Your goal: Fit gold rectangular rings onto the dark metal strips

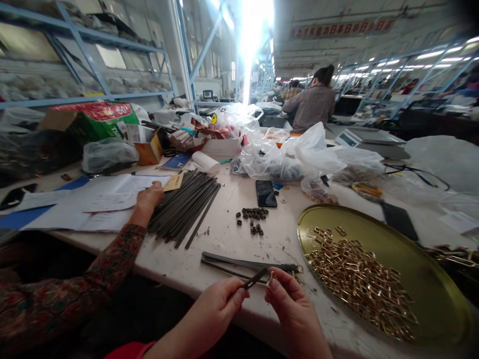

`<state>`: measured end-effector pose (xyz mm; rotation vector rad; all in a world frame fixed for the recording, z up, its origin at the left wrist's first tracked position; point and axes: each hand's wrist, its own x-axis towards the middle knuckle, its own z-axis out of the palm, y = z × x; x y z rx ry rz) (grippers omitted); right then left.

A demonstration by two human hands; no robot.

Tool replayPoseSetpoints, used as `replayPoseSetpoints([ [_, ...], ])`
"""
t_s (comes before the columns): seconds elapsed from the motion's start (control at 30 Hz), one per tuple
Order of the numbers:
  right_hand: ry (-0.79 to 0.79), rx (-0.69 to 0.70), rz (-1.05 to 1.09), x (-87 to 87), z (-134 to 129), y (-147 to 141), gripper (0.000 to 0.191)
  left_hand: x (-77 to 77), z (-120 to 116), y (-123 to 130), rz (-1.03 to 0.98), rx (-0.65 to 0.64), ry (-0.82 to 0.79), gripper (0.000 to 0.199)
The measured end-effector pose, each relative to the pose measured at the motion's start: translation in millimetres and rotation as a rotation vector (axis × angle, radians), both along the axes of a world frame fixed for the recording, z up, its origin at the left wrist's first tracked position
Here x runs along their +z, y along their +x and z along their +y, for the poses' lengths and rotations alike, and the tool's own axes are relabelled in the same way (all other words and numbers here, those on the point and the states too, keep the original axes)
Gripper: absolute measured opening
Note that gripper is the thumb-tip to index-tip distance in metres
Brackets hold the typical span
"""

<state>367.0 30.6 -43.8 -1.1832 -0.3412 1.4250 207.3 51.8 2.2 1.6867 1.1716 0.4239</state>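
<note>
Head view: left hand point(224, 304) clamped on a dark strip point(255, 278), right hand point(295, 311) clamped on a gold buckle point(271, 279) beside it

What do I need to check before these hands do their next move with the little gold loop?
1. The left hand grips the dark strip: ok.
2. The right hand pinches the small gold loop: ok.
3. The strip's end is through the loop: cannot tell, it is too small to see.
4. The pile of gold loops stays on the brass-coloured tray: ok.
5. The co-worker's hand, resting by the bundle of dark strips, is apart from these hands: ok.
</note>
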Motion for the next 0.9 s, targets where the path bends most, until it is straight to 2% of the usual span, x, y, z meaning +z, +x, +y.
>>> replayPoseSetpoints([
  [0.1, -0.088, 0.015, 0.188, 1.9, -1.6, -1.0, 0.041, -0.2, 1.3, -6.5, 0.053, -0.082, 0.008, 0.026],
  [0.2, -0.106, 0.058, 0.264, -2.2, -5.0, -5.9, 0.042, -0.6, 1.8, -5.5, 0.063, -0.115, 0.012, 0.026],
  [0.33, -0.064, 0.114, 0.226, -4.3, -9.2, -14.8, 0.036, 1.7, 1.8, 1.4, -0.001, -0.084, -0.027, 0.022],
  [0.53, 0.025, 0.211, 0.195, -3.5, -15.7, -19.6, 0.025, 2.1, -2.4, 6.8, -0.203, -0.038, -0.195, 0.014],
  [0.67, 0.097, 0.238, 0.058, -8.0, -19.3, -20.4, 0.022, 2.7, -3.9, 9.2, -0.321, 0.024, -0.308, 0.016],
  [0.77, 0.143, 0.222, -0.087, -9.0, -18.6, -20.6, 0.022, -0.9, -5.9, 11.2, -0.348, 0.066, -0.318, 0.022],
  [0.83, 0.194, 0.172, -0.286, -10.8, -19.0, -20.1, 0.020, -7.5, -9.2, 11.6, -0.334, 0.085, -0.301, 0.025],
  [0.9, 0.299, 0.100, -0.582, -14.9, -22.2, -19.8, 0.017, -17.1, -12.9, 10.5, -0.326, 0.106, -0.301, 0.029],
])
